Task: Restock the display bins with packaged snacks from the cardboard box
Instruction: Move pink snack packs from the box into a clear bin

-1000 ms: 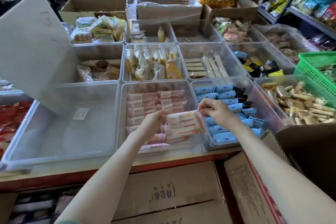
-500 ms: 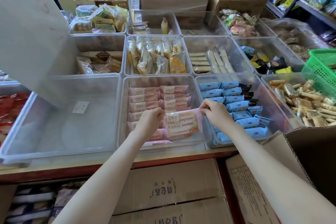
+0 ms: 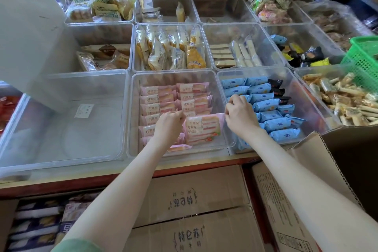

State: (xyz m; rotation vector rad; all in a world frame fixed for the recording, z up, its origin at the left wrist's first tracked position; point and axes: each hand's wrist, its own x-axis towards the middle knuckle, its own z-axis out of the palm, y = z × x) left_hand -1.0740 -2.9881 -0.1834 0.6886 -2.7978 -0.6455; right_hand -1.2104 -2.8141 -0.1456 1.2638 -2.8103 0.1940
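Now the pink pack (image 3: 203, 129) has dropped into the bin (image 3: 222, 96), left hand (image 3: 169, 126) and right hand (image 3: 240, 117) seemingly still pinching its ends; nearly placed.

Reaching forward with both bare forearms, angled in toward each other, wrists straight and knuckles up, pinching the far left corner of one pink packet (image 3: 203, 129) with the curled fingers of the left hand (image 3: 168, 124) and its far right corner with those of the right hand (image 3: 240, 115).
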